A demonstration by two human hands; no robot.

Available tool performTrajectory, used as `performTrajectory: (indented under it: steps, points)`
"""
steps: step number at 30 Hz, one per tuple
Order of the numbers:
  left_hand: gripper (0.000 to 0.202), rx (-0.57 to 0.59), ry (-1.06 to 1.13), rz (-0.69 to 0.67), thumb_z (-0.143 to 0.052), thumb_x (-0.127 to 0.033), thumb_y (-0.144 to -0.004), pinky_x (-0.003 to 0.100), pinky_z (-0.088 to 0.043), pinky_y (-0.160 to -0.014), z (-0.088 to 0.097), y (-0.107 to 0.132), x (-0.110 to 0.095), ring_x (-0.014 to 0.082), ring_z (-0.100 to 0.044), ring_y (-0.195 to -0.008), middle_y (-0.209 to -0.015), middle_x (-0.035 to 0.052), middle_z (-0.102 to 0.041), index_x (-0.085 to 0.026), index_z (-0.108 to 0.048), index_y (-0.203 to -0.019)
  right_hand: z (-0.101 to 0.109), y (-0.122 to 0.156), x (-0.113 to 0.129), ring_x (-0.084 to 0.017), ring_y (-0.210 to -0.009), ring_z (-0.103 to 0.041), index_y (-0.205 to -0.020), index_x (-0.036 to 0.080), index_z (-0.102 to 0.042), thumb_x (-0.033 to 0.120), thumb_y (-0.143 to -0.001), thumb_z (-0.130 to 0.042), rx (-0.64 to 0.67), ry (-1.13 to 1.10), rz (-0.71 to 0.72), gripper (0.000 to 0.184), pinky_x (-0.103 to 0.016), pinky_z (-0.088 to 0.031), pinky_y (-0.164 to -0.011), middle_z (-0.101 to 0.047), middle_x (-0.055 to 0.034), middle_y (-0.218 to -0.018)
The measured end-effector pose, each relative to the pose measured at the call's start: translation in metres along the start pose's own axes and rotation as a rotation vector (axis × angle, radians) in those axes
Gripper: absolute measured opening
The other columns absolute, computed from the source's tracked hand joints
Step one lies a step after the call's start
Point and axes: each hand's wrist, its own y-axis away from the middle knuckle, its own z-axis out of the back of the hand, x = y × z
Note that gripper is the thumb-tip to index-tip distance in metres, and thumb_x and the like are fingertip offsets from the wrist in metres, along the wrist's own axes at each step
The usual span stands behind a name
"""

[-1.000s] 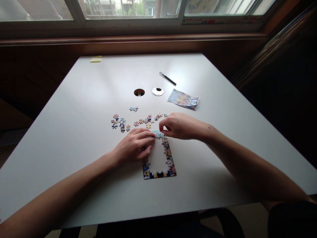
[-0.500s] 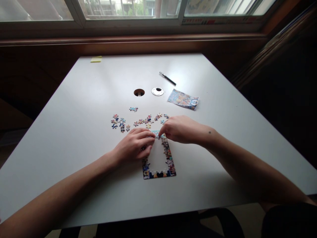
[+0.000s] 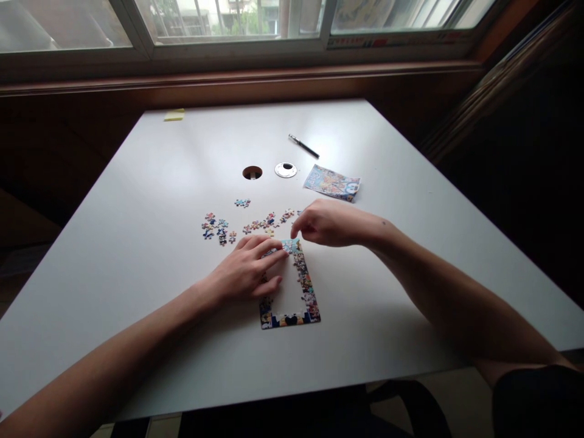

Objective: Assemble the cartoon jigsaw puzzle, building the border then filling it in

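A jigsaw puzzle frame (image 3: 309, 298) of joined pieces lies on the white table, its middle open to the tabletop. My left hand (image 3: 249, 266) rests over its upper left corner and left side, fingers spread, fingertips touching the light blue top pieces (image 3: 290, 246). Just beyond the upper right corner is my right hand (image 3: 326, 222), its fingers curled together and pointing down. Whether a piece is between those fingertips is hidden. Loose puzzle pieces (image 3: 270, 220) lie in a row beyond my hands, partly covered by the right one.
More loose pieces (image 3: 221, 226) lie to the left, with a small cluster (image 3: 242, 202) farther back. A printed picture sheet (image 3: 333, 182), a black pen (image 3: 303, 146), a round cover (image 3: 285, 170), a cable hole (image 3: 252, 173) and a yellow sticky note (image 3: 174, 115) are beyond.
My right hand has lifted off the puzzle's top edge and moved away from me, toward the loose pieces. My left hand stays on the puzzle, its fingers slightly more spread. The view has shifted slightly.
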Motion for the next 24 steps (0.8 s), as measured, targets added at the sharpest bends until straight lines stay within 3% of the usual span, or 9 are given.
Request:
performTrajectory:
  steps: [2, 10, 18, 24]
  points:
    - [0.047, 0.003, -0.006, -0.006, -0.054, -0.038, -0.094, 0.048, -0.04, -0.105, 0.001, -0.001, -0.001, 0.0317, -0.049, -0.123, -0.134, 0.0124, -0.058, -0.02, -0.053, -0.137, 0.002, 0.001, -0.001, -0.015, -0.07, -0.063, -0.1, 0.027, -0.082, 0.011, -0.081, -0.053, -0.031, 0.02, -0.001, 0.038, -0.027, -0.038, -0.063, -0.078, -0.0046, -0.083]
    - [0.049, 0.014, 0.006, -0.003, -0.054, -0.04, -0.092, 0.048, -0.038, -0.106, 0.0, -0.001, -0.001, 0.0318, -0.049, -0.123, -0.133, 0.0123, -0.058, -0.022, -0.052, -0.137, -0.003, 0.0, 0.002, -0.014, -0.066, -0.063, -0.108, 0.031, -0.08, 0.01, -0.079, -0.052, 0.136, -0.007, -0.023, 0.045, -0.025, -0.037, -0.059, -0.079, -0.0052, -0.085]
    - [0.054, 0.029, 0.044, 0.0, -0.056, -0.043, -0.091, 0.05, -0.038, -0.107, 0.0, -0.001, 0.001, 0.0331, -0.047, -0.126, -0.138, 0.0123, -0.055, -0.022, -0.049, -0.14, -0.003, 0.0, -0.021, -0.01, -0.058, -0.053, -0.12, 0.031, -0.075, 0.008, -0.078, -0.05, 0.246, -0.137, 0.025, 0.054, -0.023, -0.037, -0.059, -0.075, -0.0005, -0.077]
    - [0.055, 0.03, 0.05, -0.003, -0.056, -0.043, -0.091, 0.049, -0.037, -0.109, 0.0, -0.001, 0.002, 0.033, -0.047, -0.127, -0.139, 0.0115, -0.055, -0.024, -0.049, -0.142, 0.005, 0.002, -0.032, -0.011, -0.062, -0.054, -0.121, 0.027, -0.075, 0.011, -0.08, -0.05, 0.258, -0.171, 0.095, 0.05, -0.023, -0.038, -0.063, -0.074, -0.0004, -0.077]
